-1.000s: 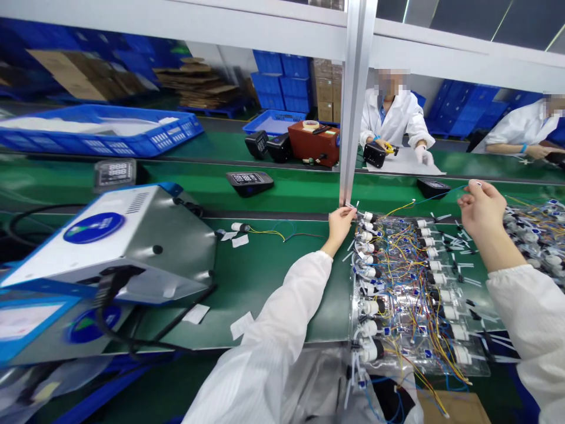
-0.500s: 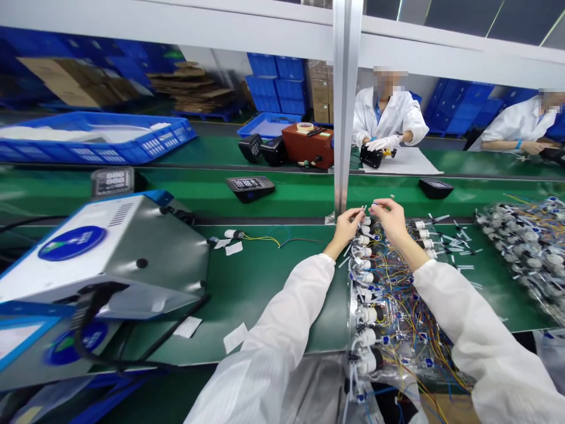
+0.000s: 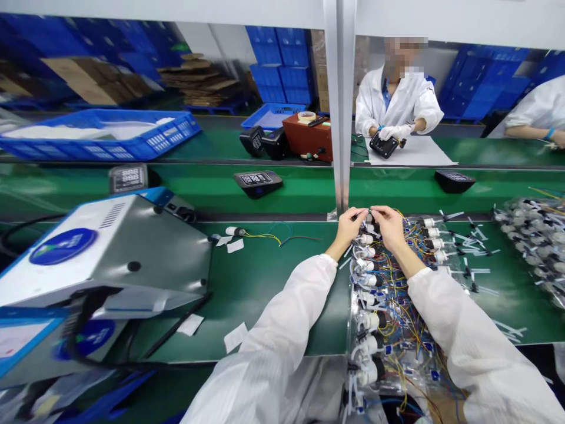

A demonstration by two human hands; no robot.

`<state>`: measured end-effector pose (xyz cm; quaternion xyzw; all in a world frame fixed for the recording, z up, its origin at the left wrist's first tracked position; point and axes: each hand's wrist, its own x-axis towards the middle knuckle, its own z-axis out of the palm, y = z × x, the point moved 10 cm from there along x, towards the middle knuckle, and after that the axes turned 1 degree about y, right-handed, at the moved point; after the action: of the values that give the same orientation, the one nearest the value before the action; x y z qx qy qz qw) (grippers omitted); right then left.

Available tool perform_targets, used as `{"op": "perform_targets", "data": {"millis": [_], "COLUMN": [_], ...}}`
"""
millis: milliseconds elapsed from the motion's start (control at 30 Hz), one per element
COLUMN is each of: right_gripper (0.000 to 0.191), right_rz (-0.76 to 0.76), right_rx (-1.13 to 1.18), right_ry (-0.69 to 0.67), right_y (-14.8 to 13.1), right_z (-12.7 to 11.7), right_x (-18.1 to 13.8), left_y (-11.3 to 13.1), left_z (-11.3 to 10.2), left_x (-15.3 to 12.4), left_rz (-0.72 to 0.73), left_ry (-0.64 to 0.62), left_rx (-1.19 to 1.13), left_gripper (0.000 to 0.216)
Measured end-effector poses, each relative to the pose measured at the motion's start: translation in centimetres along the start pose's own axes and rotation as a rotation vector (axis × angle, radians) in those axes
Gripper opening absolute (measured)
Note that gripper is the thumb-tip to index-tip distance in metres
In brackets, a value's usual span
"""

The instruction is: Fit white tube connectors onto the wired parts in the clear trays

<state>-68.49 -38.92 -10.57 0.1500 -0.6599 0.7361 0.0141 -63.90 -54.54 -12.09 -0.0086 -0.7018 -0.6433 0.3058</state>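
Note:
My left hand (image 3: 351, 229) and my right hand (image 3: 389, 228) meet fingertip to fingertip at the far end of a row of small pump-like motors with white heads (image 3: 369, 323). Both hands are pinched closed on something small and dark, mostly hidden by the fingers. Beneath them the motors lie on clear plastic bags, with tangled yellow, blue and red wires (image 3: 404, 294) and small blue connectors. Just right of my right hand is a second short row of white motors (image 3: 435, 244). Short white tubes with black fittings (image 3: 474, 235) are scattered beyond it.
A metal post (image 3: 339, 118) rises just beyond my hands. A white-and-grey machine (image 3: 145, 253) stands left, near a loose motor (image 3: 235, 231). Black display units (image 3: 258, 182) sit on the green belt. More bagged motors (image 3: 534, 247) lie right. Across, a co-worker (image 3: 397, 106) handles a black device (image 3: 384, 145).
My right hand has moved in to meet my left, and their fingertips now come together. The display units on the belt have shifted right. The co-worker's device is tilted differently. My view has turned slightly.

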Motion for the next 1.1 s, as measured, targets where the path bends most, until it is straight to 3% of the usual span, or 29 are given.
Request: {"op": "perform_targets", "data": {"millis": [267, 1100], "right_gripper": [0.025, 0.020], "right_rz": [0.063, 0.036], "right_rx": [0.123, -0.043], "right_ry": [-0.031, -0.038], "right_y": [0.32, 0.70], "right_z": [0.66, 0.33], "right_x": [-0.31, -0.19], "left_y": [0.51, 0.07], "left_z": [-0.34, -0.22], "left_x": [-0.21, -0.14], "left_rz": [0.030, 0.001], "left_ry": [0.010, -0.035], "left_rx": [-0.016, -0.011], "left_gripper": [0.021, 0.017]}}
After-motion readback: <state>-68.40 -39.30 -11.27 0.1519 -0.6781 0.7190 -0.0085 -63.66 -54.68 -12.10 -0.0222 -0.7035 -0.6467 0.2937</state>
